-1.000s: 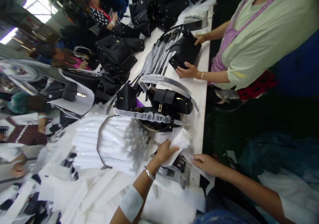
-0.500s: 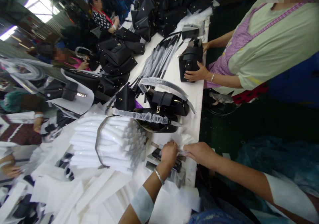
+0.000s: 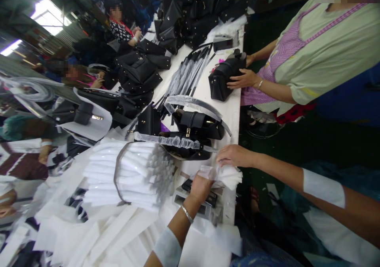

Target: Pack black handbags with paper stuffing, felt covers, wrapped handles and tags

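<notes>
My left hand is closed over a dark case-like object at the table's right side. A translucent plastic piece shows at its fingers, and the fingertips are partly hidden. My right hand reaches in from the right, its fingers bent and pinching at the upper edge of a small pile of thin white sheets. Beyond my hands stand black handbags with gold clasps, their handles wrapped in clear film. A grey box-like holder lies under and beside my left hand.
A strapped bundle of white foam rolls lies left of my hands. White strips cover the near table. Across the corner, a co-worker's hands hold a black bag. Wrapped straps and piled black bags lie farther off.
My right hand has moved up and away from my left hand, onto the white sheets. My left hand has stayed nearly in place. The co-worker's black bag has turned and tilted.
</notes>
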`<control>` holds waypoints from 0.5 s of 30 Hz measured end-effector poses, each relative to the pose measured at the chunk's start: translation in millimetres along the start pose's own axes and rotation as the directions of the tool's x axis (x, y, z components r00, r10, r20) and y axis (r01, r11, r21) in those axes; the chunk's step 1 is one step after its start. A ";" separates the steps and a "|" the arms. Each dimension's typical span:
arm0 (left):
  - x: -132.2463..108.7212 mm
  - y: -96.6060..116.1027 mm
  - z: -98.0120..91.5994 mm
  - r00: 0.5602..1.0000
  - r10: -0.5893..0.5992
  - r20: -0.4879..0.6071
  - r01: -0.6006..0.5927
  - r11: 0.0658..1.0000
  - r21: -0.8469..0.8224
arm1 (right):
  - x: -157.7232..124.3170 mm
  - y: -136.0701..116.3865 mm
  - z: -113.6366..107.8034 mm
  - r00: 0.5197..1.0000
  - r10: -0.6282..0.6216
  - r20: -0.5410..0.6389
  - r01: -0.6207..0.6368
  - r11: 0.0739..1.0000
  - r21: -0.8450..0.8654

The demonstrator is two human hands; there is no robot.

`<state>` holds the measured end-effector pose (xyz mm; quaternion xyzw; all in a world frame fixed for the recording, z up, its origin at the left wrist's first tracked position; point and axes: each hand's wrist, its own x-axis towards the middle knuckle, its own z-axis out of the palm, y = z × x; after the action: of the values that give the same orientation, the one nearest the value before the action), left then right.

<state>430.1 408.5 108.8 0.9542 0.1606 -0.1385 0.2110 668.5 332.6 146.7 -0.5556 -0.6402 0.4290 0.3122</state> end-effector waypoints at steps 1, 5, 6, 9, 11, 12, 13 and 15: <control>-2.2 1.3 -2.2 1.000 0.014 -0.005 -0.014 1.000 -0.014 | -1.4 0.2 -2.6 1.000 0.019 0.004 -0.019 0.999 0.043; -10.1 12.2 -14.3 0.996 0.092 -0.014 -0.093 0.991 -0.099 | -4.5 -1.5 -9.0 0.991 0.105 0.085 -0.124 0.958 0.258; -11.8 16.1 -18.2 0.993 0.114 -0.017 -0.116 0.985 -0.128 | -4.4 -2.0 -9.9 0.985 0.127 0.117 -0.158 0.937 0.313; -17.6 28.2 -29.2 0.987 0.153 -0.037 -0.158 0.961 -0.228 | -5.0 -2.6 -8.4 0.964 0.196 0.178 -0.257 0.856 0.449; -22.4 34.2 -33.6 0.989 0.129 -0.066 -0.143 0.945 -0.294 | -8.4 -2.1 -0.6 0.953 0.258 0.157 -0.302 0.799 0.521; -24.6 36.2 -34.5 0.992 0.094 -0.089 -0.118 0.938 -0.325 | -11.2 -1.6 6.4 0.946 0.300 0.122 -0.316 0.770 0.554; -26.3 37.6 -34.4 0.992 0.040 -0.117 -0.080 0.931 -0.356 | -14.4 -0.9 15.6 0.933 0.353 0.067 -0.323 0.743 0.586; -26.8 38.6 -32.3 0.976 -0.119 -0.185 0.031 0.906 -0.421 | -21.1 0.9 39.9 0.865 0.490 -0.108 -0.310 0.691 0.653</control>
<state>426.2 383.2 159.7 0.8896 0.2440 -0.0094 0.3860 637.8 303.8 130.1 -0.6036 -0.2767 0.5903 0.4590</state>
